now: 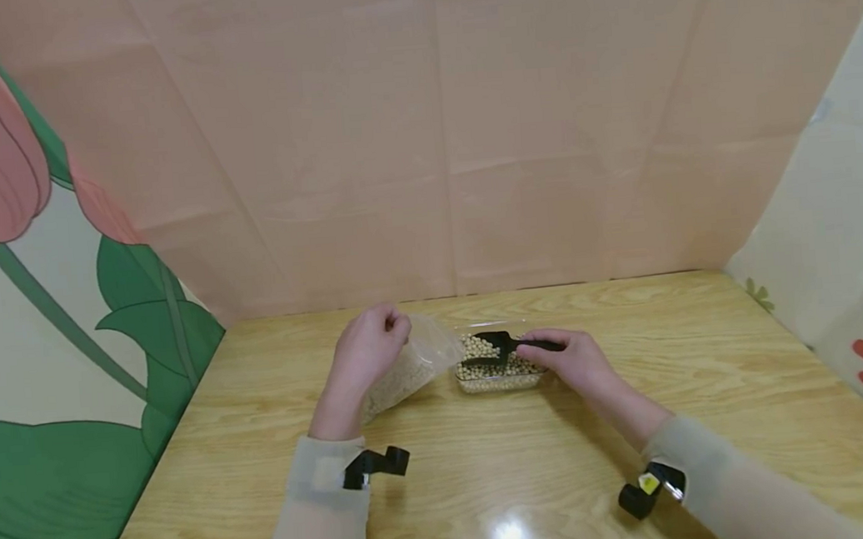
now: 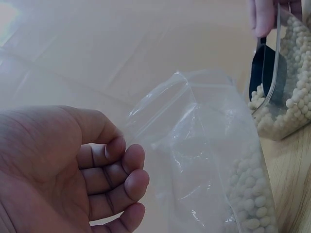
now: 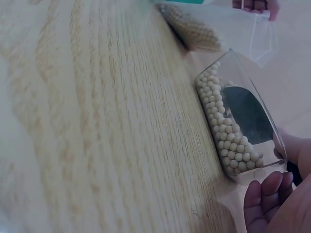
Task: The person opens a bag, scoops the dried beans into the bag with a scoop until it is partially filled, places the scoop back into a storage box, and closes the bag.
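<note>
My left hand (image 1: 368,347) pinches the top edge of a clear zip bag (image 1: 424,355) between thumb and forefinger. Pale, round soybeans (image 2: 250,194) fill the bag's lower part, and its mouth leans toward the container. With my right hand (image 1: 579,361) I grip the handle of a black scoop (image 1: 507,345). In the left wrist view, the scoop's blade (image 2: 259,73) dips inside a clear rectangular container (image 3: 243,73), with soybeans at its tip. More soybeans (image 3: 228,133) lie along the container's bottom. Right-hand fingertips (image 3: 272,182) are close to the container's near end.
Container and bag stand toward the back of a wood-grain table (image 1: 446,477). A pinkish covering (image 1: 437,135) hangs behind it. Painted panels with flowers (image 1: 40,372) flank the table on both sides. Each sleeve carries a black wrist camera (image 1: 376,464).
</note>
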Demonstrator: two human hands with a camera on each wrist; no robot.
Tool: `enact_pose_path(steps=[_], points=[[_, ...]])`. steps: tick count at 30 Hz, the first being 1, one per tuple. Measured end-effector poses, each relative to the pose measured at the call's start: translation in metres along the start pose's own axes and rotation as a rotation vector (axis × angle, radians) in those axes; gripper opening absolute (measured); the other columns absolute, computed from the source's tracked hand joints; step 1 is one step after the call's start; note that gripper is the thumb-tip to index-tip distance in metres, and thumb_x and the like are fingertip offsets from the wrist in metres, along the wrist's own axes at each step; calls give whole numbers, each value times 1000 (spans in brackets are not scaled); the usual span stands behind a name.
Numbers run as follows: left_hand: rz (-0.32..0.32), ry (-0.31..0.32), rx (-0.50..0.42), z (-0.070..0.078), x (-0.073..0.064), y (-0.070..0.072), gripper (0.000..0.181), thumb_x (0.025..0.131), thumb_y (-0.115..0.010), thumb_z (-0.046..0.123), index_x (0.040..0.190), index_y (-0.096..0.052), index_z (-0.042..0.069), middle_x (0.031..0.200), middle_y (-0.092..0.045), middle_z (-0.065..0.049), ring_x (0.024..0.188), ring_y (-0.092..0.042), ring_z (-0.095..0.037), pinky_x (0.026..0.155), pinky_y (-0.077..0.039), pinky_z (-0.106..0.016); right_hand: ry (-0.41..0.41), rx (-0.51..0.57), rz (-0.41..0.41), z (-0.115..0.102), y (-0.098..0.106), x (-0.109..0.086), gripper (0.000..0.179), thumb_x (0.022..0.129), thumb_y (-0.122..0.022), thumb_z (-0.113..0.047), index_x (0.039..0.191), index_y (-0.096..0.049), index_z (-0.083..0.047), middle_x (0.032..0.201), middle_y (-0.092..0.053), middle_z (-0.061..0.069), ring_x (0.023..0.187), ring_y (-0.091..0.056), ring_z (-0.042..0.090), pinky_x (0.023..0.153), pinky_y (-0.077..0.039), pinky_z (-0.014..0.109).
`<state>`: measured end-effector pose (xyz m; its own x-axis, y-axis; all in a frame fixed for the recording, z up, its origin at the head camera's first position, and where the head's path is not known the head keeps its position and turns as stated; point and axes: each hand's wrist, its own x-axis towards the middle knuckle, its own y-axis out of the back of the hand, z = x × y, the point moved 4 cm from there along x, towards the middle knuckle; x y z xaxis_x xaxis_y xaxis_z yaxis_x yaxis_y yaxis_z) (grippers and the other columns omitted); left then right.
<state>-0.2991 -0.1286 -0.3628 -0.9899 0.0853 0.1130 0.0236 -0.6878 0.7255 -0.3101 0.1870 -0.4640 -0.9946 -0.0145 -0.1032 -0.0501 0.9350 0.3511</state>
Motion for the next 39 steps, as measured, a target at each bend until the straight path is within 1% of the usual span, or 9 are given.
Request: enact_pose_path(steps=[5,10,15,20,24,26,29,33,39], points=[[1,1,1,0,1,-1,25,112,-53,23,92,-66,14,83,-64,-4,67,-53,-22,63,-45,-39,-24,54,-1,3,1,-2,50,100,-85,-36,142,-74,-10,121,-77,6,86,-64,16,67,-56,31],[0,-2,-3,-1,1,-1,25,111,-53,23,92,-66,14,83,-64,-4,67,-53,-22,63,-45,-39,-42,126,-4,6,3,-5,55,99,-85,-35,145,-72,-8,116,-80,5,85,-69,13,68,-56,30],[0,-2,-8,-1,0,-1,26,112,-53,23,91,-66,14,82,-64,-4,66,-53,-22,63,-45,-39,-48,149,0,8,6,-9,61,99,-85,-39,149,-68,-8,118,-81,3,90,-73,14,79,-57,33],[-1,-1,-7,-1,1,-1,27,112,-53,23,90,-66,14,81,-63,-5,65,-52,-22,63,-44,-38,-54,151,0,8,11,-10,65,99,-85,-42,152,-67,-10,125,-79,2,96,-74,17,93,-57,36],[1,-4,-2,-2,1,-2,26,112,-53,22,91,-66,14,81,-63,-5,66,-53,-22,63,-45,-38,-50,147,-5,6,15,-12,66,98,-85,-44,152,-66,-11,141,-73,6,104,-73,21,102,-55,41],[2,-4,-2,-2,1,-2,26,112,-54,22,91,-66,14,81,-63,-5,66,-53,-22,64,-45,-38,-50,144,-5,3,17,-14,67,98,-84,-46,153,-66,-12,150,-67,9,110,-71,25,107,-50,46],[4,-5,-5,-3,1,-2,26,112,-54,22,90,-66,14,81,-63,-5,66,-53,-22,64,-45,-38,-48,154,-11,-3,20,-18,68,99,-84,-47,153,-66,-11,162,-57,12,119,-69,32,117,-39,54],[8,-8,-7,-3,1,-2,26,112,-54,22,90,-65,14,81,-62,-4,66,-53,-22,63,-44,-38,-33,169,-19,-11,22,-20,66,99,-84,-45,152,-67,-11,165,-53,13,124,-67,37,122,-29,63],[15,-16,-1,-4,1,-2,27,112,-53,22,89,-65,14,80,-63,-4,65,-52,-22,63,-45,-39,-5,141,-50,-24,21,-22,67,97,-84,-49,151,-68,-13,164,-55,11,128,-63,40,123,-28,67]])
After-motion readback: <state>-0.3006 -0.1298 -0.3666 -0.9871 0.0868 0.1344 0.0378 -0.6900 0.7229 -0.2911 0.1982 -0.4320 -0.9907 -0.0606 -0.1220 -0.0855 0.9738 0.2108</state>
